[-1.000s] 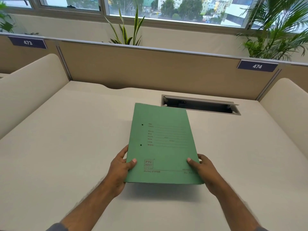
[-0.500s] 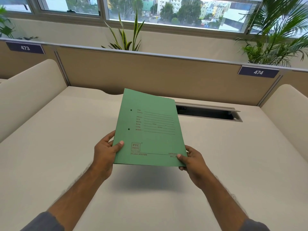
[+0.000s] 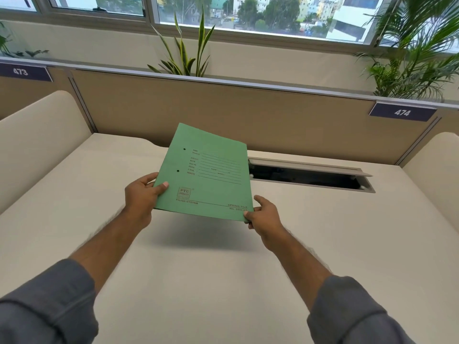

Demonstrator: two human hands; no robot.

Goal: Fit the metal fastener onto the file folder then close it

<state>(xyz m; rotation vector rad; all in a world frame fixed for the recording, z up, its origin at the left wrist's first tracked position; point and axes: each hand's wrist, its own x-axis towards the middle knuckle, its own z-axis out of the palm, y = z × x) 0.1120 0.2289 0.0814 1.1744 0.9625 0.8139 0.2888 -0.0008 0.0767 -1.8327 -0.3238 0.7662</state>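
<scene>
The green file folder (image 3: 206,172) hangs shut in the air above the beige desk (image 3: 223,281), far edge tipped up, the left hand (image 3: 142,194) pinching its near-left corner with the thumb on the cover and the right hand (image 3: 264,216) nipping the near-right corner. It looks light, thin card that would bend and crease easily, so holding both corners seems wise. No metal fastener is in sight, only two punched holes (image 3: 184,149) by the spine.

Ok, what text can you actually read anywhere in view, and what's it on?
"473": sign on left partition
"474": sign on right partition
"PTC", "FILING SYSTEM", "SPRING FILE": green folder cover
Folder's form-field labels and its number line: too small to read
</scene>
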